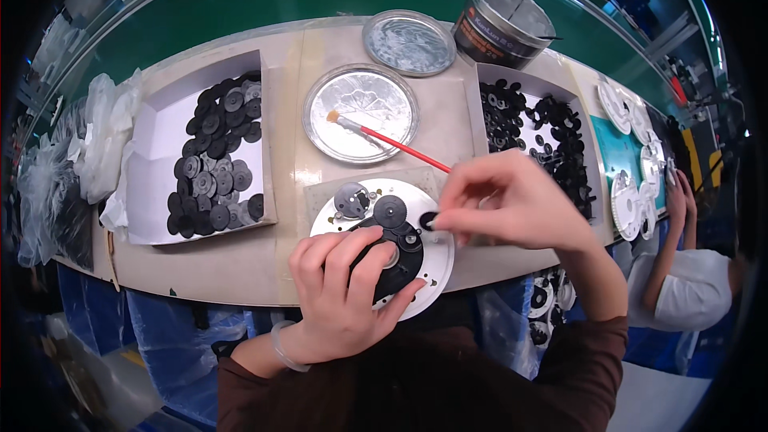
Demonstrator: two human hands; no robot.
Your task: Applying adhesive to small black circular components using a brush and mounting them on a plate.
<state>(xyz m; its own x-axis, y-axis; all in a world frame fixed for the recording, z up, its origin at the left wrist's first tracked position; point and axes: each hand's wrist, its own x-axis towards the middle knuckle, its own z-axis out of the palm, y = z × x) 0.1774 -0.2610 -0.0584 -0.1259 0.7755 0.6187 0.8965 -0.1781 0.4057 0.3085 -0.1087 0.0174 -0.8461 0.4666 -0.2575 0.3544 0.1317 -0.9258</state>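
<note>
On the table's near edge lies a round white plate [436,268] carrying a black gear housing [410,260]. A dark grey gear [390,211] sits at the housing's far end, beside a grey round motor-like part [352,200]. My left hand [340,292] grips the housing from the left, fingertips on top and thumb at its near right side. Its palm hides part of the plate. Between thumb and forefinger, my right hand [512,200] pinches a small black gear [429,221] above the plate's right side, just right of the mounted gears.
A white box [268,184] of black and grey gears stands left; another box [478,84] of small black parts stands right. Beyond the plate are a grease-filled lid [310,132], a red-handled brush [400,146], another lid [408,42] and a tub [500,28]. A co-worker's hands [678,196] work at far right.
</note>
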